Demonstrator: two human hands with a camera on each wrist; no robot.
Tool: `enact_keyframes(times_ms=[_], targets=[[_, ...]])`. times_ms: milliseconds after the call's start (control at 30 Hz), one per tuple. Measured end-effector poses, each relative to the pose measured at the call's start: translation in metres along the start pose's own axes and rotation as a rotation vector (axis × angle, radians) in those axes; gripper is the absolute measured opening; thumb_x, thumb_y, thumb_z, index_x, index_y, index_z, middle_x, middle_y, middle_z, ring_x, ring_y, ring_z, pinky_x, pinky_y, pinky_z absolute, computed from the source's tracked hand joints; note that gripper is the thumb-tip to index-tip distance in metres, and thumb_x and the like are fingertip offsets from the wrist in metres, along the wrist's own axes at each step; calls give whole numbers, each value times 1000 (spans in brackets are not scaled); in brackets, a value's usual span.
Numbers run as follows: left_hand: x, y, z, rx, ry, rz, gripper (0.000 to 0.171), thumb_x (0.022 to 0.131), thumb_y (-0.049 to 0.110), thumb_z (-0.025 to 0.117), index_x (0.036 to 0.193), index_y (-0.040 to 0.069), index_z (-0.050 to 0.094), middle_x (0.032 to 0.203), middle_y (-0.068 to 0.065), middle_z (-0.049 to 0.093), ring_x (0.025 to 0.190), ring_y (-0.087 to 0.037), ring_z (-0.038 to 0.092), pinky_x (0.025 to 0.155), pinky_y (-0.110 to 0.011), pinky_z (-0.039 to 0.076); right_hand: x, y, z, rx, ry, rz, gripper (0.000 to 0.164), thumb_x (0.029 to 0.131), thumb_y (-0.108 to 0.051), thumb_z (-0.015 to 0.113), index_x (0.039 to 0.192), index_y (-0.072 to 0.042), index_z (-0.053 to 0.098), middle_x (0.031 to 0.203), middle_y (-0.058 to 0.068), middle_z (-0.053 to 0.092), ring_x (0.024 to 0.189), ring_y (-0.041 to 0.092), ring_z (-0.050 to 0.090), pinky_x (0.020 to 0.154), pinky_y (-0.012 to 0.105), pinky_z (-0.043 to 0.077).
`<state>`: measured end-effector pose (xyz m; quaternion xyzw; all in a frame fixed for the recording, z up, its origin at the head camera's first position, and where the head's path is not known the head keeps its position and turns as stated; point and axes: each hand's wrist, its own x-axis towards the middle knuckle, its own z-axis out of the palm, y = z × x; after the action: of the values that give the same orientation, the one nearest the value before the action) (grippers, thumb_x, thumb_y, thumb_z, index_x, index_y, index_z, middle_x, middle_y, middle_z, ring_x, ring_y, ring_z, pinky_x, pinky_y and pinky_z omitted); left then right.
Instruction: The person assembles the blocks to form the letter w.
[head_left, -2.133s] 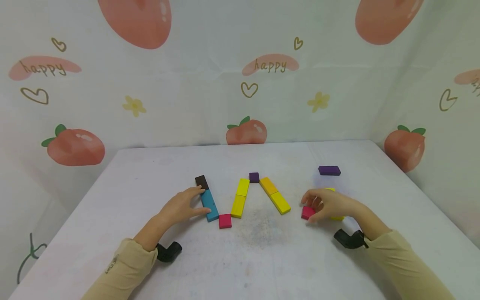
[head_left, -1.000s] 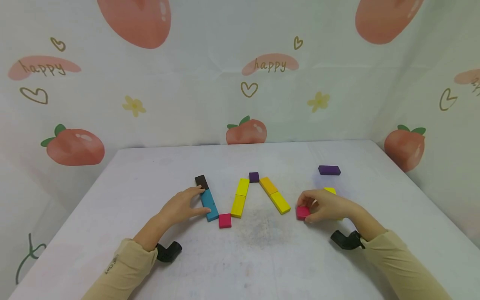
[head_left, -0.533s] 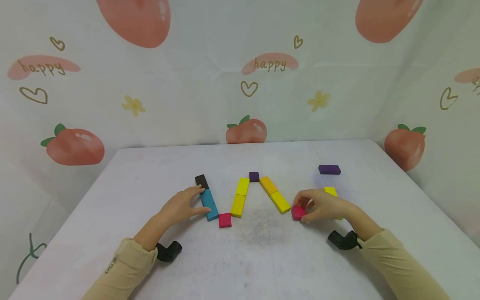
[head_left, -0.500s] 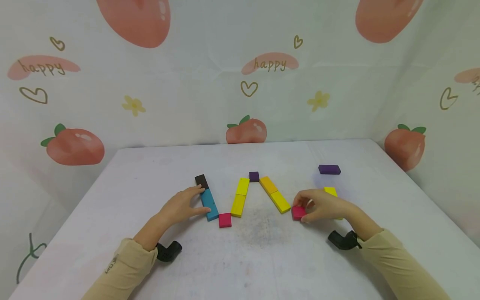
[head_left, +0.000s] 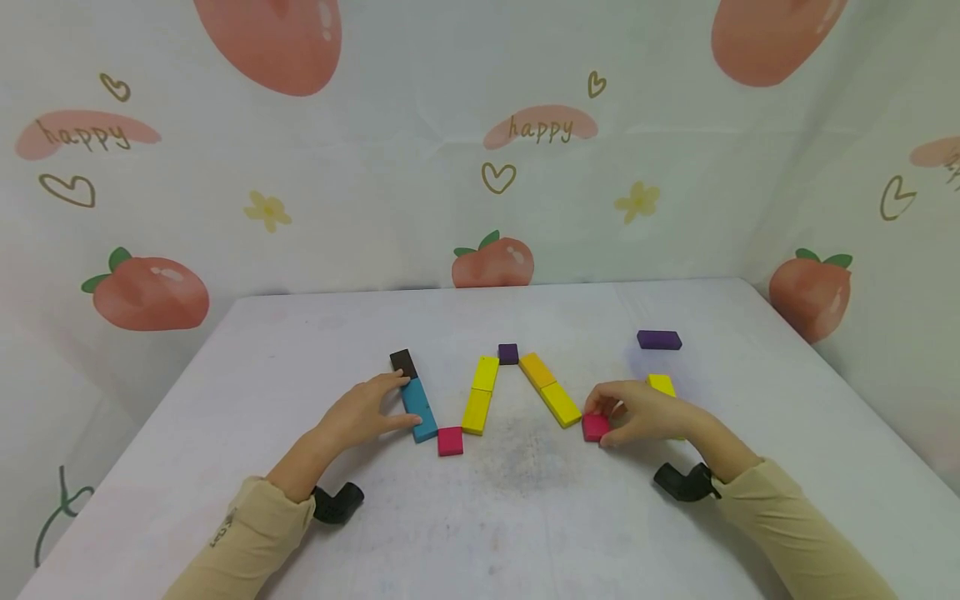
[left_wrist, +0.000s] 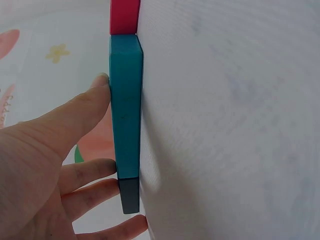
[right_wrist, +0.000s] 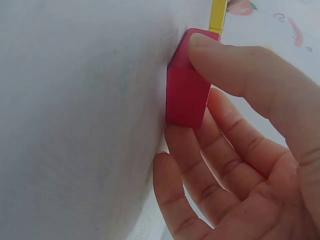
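In the head view my right hand (head_left: 641,410) pinches a square red block (head_left: 596,427) on the table, beside the near end of a yellow and orange row (head_left: 551,390). The right wrist view shows the thumb (right_wrist: 235,65) on one face of that red block (right_wrist: 187,95) and fingers on the opposite side. My left hand (head_left: 366,415) rests, fingers spread, along the left side of a blue block (head_left: 419,410). A black block (head_left: 403,363) adjoins its far end; another square red block (head_left: 450,442) adjoins its near end.
Two yellow blocks (head_left: 481,395) slant up to a small purple block (head_left: 507,354), forming a zigzag with the others. A long purple block (head_left: 659,340) lies at the back right. Another yellow block (head_left: 661,384) is partly hidden behind my right hand. A patterned cloth (head_left: 420,208) hangs behind the table.
My right hand has slid the red block leftward across the table to the end of the yellow and orange row, slowing over the last half second. My left hand has kept its place.
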<state>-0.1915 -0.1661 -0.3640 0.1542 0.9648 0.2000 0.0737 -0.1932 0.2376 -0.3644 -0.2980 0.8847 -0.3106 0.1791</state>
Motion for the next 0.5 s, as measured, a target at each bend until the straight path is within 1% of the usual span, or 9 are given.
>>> enact_keyframes(times_ms=[500], targets=[[-1,1,0,7,3,7,67,81,38,70,134,3,48,143,-21,42,131,-42,40,103,-56,40,0,2,1,19,-5,-1,29,77,-15,75,100,-9,59,96,-1,62,91,9,56,84,22,51]])
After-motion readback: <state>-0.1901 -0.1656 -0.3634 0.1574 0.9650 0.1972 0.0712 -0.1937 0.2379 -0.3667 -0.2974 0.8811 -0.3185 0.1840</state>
